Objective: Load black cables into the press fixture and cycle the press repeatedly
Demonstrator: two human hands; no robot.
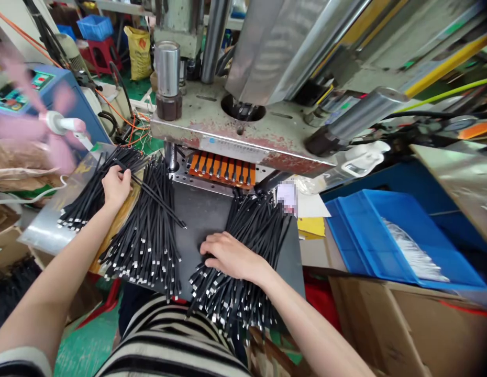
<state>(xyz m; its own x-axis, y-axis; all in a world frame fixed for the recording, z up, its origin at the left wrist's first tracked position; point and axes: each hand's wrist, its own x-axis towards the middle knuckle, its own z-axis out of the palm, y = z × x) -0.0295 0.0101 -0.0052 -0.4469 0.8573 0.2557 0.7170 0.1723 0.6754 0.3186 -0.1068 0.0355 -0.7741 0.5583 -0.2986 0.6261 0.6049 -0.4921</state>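
My left hand (117,187) is closed around a few thin black cables (159,201), whose tips stretch to the lower right over the middle pile. Beneath and beside it lies the left pile of black cables (84,201). The middle pile of cables (139,238) fans out with metal plug ends toward me. My right hand (231,256) rests on the left side of the right cable pile (247,293), fingers curled in; what they grip is hidden. Ahead, in the press (243,141), black cable ends sit side by side in an orange mould (222,170).
A pink fan (51,123) with blurred blades stands at the left. Steel guide posts (167,73) rise from the press. Blue bins (369,230) with white cables (414,251) are at the right, above cardboard boxes (373,314). A yellow pad (311,227) lies beside the press.
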